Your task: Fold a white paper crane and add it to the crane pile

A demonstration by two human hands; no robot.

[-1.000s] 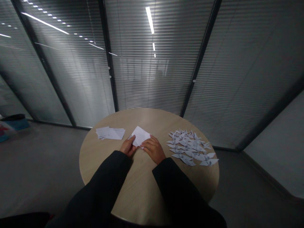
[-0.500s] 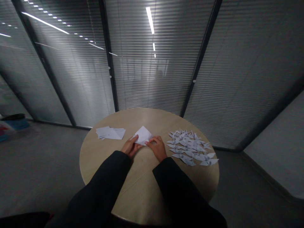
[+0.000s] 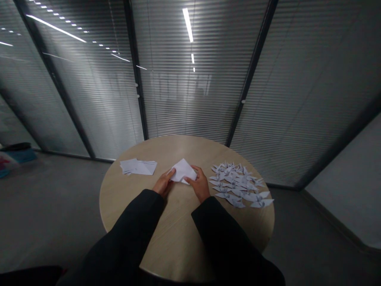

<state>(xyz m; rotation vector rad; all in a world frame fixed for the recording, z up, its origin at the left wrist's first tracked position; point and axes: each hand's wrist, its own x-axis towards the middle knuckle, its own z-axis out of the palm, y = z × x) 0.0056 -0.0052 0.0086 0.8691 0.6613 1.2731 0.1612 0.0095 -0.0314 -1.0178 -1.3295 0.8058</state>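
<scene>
Left hand (image 3: 163,184): pinches one folded paper (image 3: 182,168)
Right hand (image 3: 200,184): pinches its right side
Loose sheets (image 3: 145,168): one pile, overlapping, uncountable
Paper cranes (image 3: 233,185): one cluster, uncountable

A round tabletop (image 3: 172,238) with a pale wood-grain surface carries white paper in two groups. On its left side, loose white sheets (image 3: 142,167) lie flat, overlapping in an uneven stack. On its right side, many folded paper figures (image 3: 233,184) with pointed ends lie crowded together, the farther ones densely bunched, the nearer ones more spread out.
</scene>
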